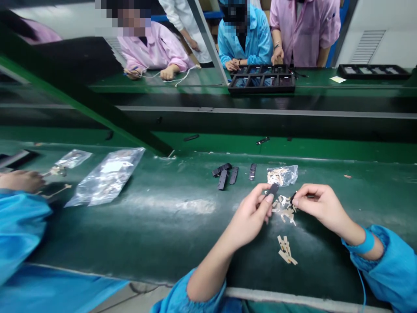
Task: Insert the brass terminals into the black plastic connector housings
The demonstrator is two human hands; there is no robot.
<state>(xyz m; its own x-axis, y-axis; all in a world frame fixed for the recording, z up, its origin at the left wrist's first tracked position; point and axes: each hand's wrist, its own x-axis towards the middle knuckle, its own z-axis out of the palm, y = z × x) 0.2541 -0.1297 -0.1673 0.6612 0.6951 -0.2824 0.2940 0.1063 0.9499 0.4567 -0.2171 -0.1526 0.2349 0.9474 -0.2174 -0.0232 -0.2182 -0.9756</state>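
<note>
My left hand pinches a small flat black plastic part between thumb and fingers, above the green bench. To its right, my right hand is closed, its fingertips pressed on a small dark thing too small to name. Under and between both hands lies a loose pile of small cream-coloured strips. A smaller group of the same strips lies nearer me. Just beyond my hands is a clear plastic bag with more strips in it. Several similar black parts lie left of the bag.
Clear bags lie on the bench at left, beside a co-worker's hand. A green slanted post meets the bench's far edge. Across the line, people sit or stand by black trays.
</note>
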